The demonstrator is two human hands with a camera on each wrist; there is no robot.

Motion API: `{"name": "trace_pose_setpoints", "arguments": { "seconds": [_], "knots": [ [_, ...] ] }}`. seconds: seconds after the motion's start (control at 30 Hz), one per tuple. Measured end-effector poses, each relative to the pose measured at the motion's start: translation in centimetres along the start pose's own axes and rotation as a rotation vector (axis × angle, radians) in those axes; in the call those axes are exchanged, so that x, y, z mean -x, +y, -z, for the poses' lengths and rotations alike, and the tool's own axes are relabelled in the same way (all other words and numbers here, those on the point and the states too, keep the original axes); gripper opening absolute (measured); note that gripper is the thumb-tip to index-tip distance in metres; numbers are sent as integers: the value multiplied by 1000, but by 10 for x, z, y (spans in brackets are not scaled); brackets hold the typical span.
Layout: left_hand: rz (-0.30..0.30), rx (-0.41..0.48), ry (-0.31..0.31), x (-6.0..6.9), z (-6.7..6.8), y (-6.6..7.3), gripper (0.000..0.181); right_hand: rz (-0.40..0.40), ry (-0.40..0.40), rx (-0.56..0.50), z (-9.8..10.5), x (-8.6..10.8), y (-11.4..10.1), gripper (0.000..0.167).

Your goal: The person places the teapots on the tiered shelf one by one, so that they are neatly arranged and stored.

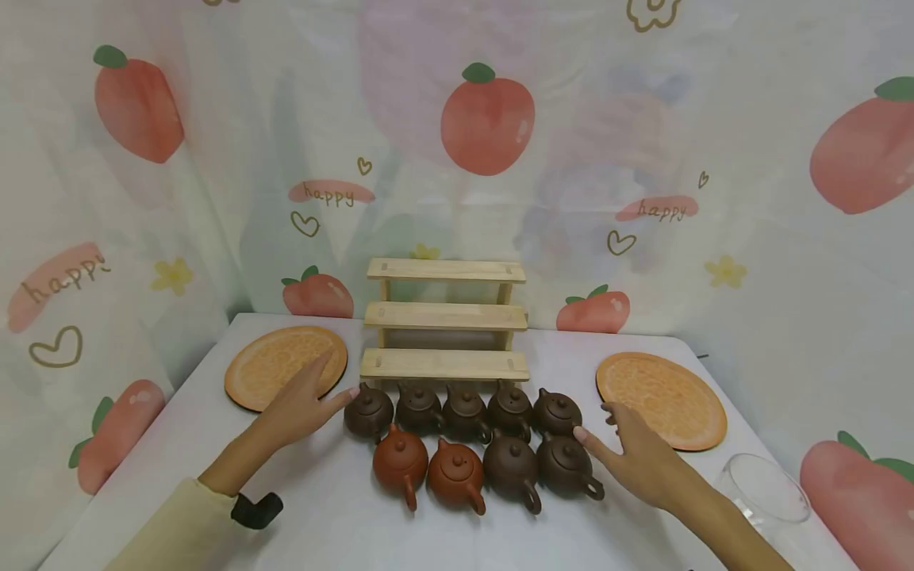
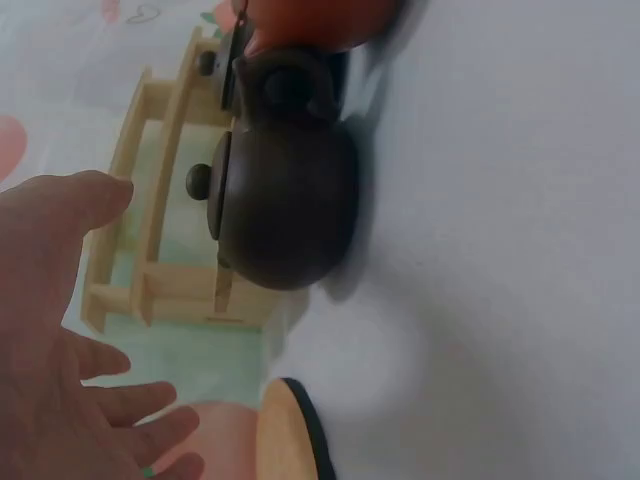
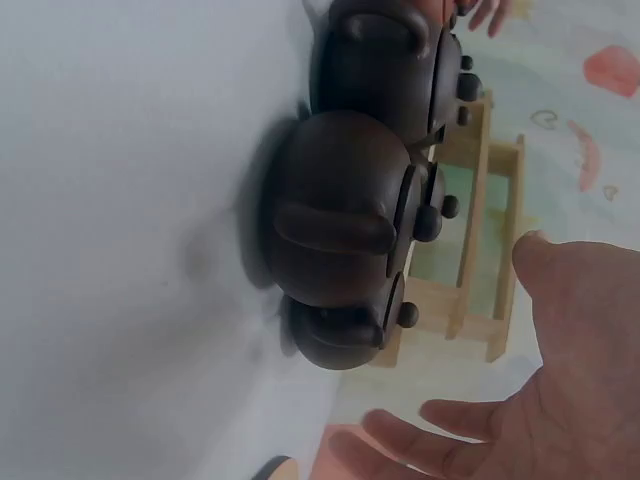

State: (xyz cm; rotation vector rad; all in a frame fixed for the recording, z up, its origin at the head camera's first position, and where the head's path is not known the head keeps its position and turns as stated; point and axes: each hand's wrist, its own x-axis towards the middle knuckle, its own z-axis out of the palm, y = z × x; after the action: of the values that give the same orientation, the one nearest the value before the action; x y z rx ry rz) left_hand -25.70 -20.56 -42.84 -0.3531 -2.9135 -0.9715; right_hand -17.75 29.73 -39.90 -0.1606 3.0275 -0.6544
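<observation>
Several small dark brown clay teapots [image 1: 510, 460] stand in two rows with two reddish-brown teapots [image 1: 400, 461] at the front left. My left hand [image 1: 300, 404] hovers with spread fingers, its thumb beside the leftmost dark teapot [image 1: 369, 414]. In the left wrist view that teapot [image 2: 290, 200] stands upright, apart from the hand. On the other side my right hand [image 1: 639, 456] is spread, its thumb close to the front-right dark teapot [image 1: 564, 464]; whether they touch is unclear in the head view. The right wrist view shows a gap between fingers and teapots [image 3: 340, 190]. Neither hand holds anything.
Behind the teapots rises a three-step wooden rack [image 1: 446, 365]. A round pizza-patterned mat [image 1: 264, 357] lies to the left, a similar mat [image 1: 685, 396] to the right. A clear glass container [image 1: 764, 484] stands by the right forearm. Fruit-print cloth [image 1: 457, 214] backs the white table.
</observation>
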Motion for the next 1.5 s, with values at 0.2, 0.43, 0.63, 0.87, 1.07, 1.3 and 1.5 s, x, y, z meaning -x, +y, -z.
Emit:
{"name": "trace_pose_setpoints", "arguments": {
  "seconds": [0.2, 0.43, 0.63, 0.87, 1.07, 1.3, 1.5],
  "knots": [
    [-14, 86, -29, -29, -5, 4, 88, -69, -38, -48, -9, 11, 5, 75],
    [54, 136, -80, -55, -14, -1, 83, -111, -65, -62, -19, 26, 5, 68],
    [53, 175, -110, -63, -16, -5, 79, -61, -37, -53, -31, 36, 2, 44],
    [43, 213, -124, -67, -19, -8, 76, 67, 21, 28, -43, 38, 6, 31],
    [25, 231, -129, -71, -20, -7, 77, 140, 40, 62, -47, 36, 7, 27],
    [29, 250, -130, -72, -21, -5, 76, 146, 60, 67, -50, 36, 6, 27],
    [40, 267, -134, -72, -25, -8, 75, 151, 80, 54, -51, 39, 8, 23]
  ]
}}
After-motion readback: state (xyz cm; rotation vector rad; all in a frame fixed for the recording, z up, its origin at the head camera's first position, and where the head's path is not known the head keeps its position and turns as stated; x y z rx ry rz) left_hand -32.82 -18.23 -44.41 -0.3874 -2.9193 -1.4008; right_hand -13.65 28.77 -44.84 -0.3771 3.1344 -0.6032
